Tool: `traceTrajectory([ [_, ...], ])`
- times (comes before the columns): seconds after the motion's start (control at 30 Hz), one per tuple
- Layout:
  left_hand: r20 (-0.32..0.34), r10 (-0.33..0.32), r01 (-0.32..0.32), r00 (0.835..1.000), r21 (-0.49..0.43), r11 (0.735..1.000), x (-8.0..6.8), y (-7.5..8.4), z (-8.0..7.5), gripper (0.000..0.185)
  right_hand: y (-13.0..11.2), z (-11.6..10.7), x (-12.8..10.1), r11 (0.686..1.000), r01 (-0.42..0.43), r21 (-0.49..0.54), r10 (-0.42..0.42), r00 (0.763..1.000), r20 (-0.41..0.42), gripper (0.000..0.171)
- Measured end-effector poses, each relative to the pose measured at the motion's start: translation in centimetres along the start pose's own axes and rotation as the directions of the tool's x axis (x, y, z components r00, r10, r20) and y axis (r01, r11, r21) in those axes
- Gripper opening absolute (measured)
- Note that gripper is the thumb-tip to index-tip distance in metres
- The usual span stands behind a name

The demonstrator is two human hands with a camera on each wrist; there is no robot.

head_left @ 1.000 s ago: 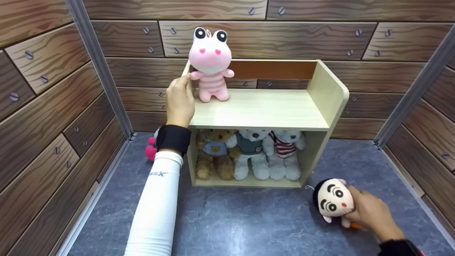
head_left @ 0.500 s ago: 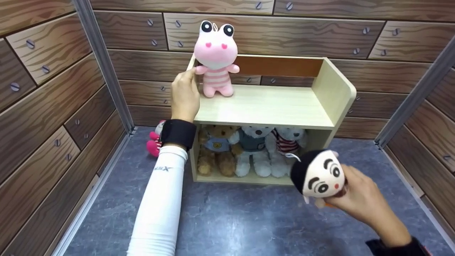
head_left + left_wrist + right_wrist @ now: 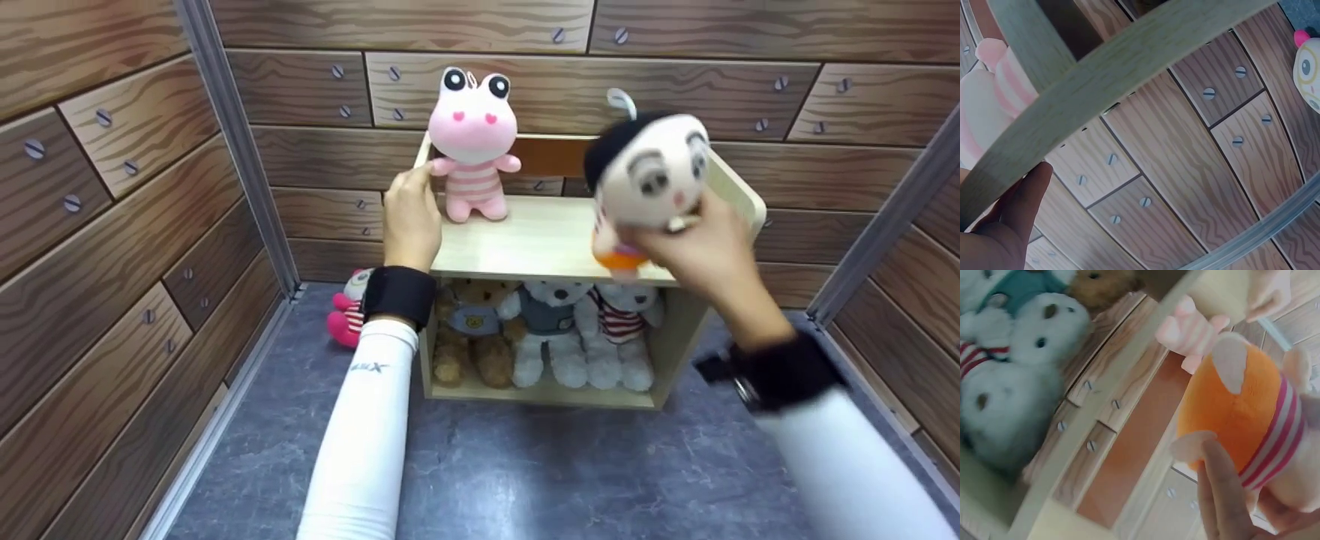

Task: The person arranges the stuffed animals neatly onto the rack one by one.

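Observation:
My left hand (image 3: 412, 217) grips the left side panel of a pale wooden shelf unit (image 3: 525, 247), its fingertips beside the arm of a pink plush toy (image 3: 472, 184) with frog-like eyes. That toy stands upright at the left of the upper shelf. In the left wrist view, a finger (image 3: 1030, 191) lies against the panel (image 3: 1089, 73). My right hand (image 3: 705, 247) holds a plush doll (image 3: 637, 180) with black hair by its body, over the right part of the upper shelf. The right wrist view shows the doll's orange bottom (image 3: 1224, 422) and striped shirt.
In the lower compartment sit a brown teddy bear (image 3: 472, 337), a white bear in a grey-blue top (image 3: 551, 322) and a white bear in red stripes (image 3: 619, 330). A bright pink toy (image 3: 345, 319) is on the floor left of the unit. Wood-patterned walls surround it.
My right hand has lifted the doll from near the floor at the right, up and leftward to the upper shelf. My left hand stays at the side panel; the head view has shifted slightly.

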State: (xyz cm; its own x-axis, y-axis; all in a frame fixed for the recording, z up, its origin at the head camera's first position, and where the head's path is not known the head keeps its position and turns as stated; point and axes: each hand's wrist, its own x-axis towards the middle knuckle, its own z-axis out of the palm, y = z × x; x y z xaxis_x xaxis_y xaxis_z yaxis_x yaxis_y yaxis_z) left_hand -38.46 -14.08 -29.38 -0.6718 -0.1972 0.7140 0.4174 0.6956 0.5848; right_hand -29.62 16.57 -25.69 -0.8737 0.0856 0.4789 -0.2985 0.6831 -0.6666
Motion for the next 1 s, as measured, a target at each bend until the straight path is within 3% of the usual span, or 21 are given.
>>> traceTrajectory([
  [0.13, -0.004, -0.001, 0.001, 1.000, 0.003, 1.000, -0.3, -0.4, 0.4, 0.030, -0.7, 2.8, 4.2, 0.991, -0.101, 0.087, 0.098, 0.994, 0.040, 0.076],
  [0.37, 0.002, -0.010, 0.010, 1.000, 0.016, 1.000, -0.2, -0.3, 0.7, 0.030, -0.9, 6.7, 8.5, 0.980, -0.194, -0.053, 0.195, 0.981, 0.020, 0.082],
  [0.77, -0.004, -0.026, 0.026, 1.000, 0.023, 0.999, -0.3, -0.1, -0.1, 0.030, -1.9, 10.1, 10.7, 0.968, -0.251, -0.028, 0.251, 0.968, 0.012, 0.076],
  [1.0, -0.012, -0.002, 0.003, 1.000, 0.020, 1.000, 0.1, -0.3, 0.2, 0.029, -1.8, 11.1, 10.8, 0.964, -0.257, -0.061, 0.258, 0.966, 0.009, 0.084],
])
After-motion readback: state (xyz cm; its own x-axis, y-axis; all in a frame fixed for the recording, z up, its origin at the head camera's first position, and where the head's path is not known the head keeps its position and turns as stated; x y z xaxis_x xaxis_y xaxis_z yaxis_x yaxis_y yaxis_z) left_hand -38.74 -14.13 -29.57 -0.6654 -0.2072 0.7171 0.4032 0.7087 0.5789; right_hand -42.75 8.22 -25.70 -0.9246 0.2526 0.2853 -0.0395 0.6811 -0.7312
